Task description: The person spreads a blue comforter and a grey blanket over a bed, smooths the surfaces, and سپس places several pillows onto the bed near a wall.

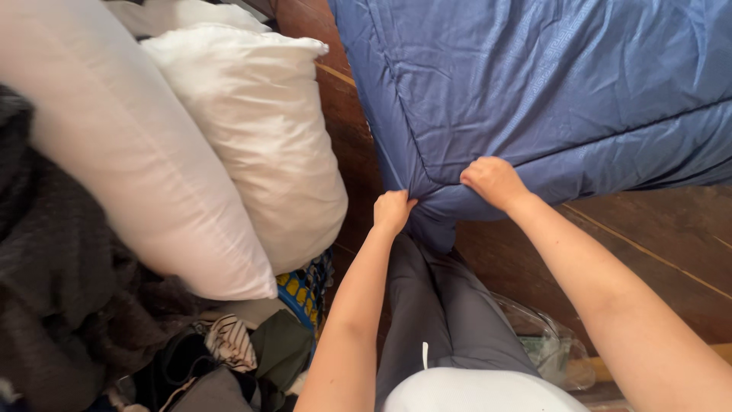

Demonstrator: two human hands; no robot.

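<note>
The left hand is closed in a fist on the lower corner of a blue quilt, gripping the fabric where it bunches into a point. Just to its right, the right hand presses down on the same quilt, fingers curled over a fold near the edge and pinching the cloth. The two hands sit near each other, with the gathered corner of the quilt between them.

The quilt spreads up and to the right from the hands and fills the upper right of the view. It is smooth, with stitched seam lines and a few creases running away from the grip. Its corner hangs over a dark wooden floor, which shows below the quilt on the right and in a narrow strip to its left.

Below the hands are the person's grey trousers and the hem of a white shirt. A clear plastic bag lies on the floor beside the right leg.

To the left, two white pillows lean against each other. Under them lies a heap of dark clothes, with a blue and yellow basket partly showing beneath the pillows.
</note>
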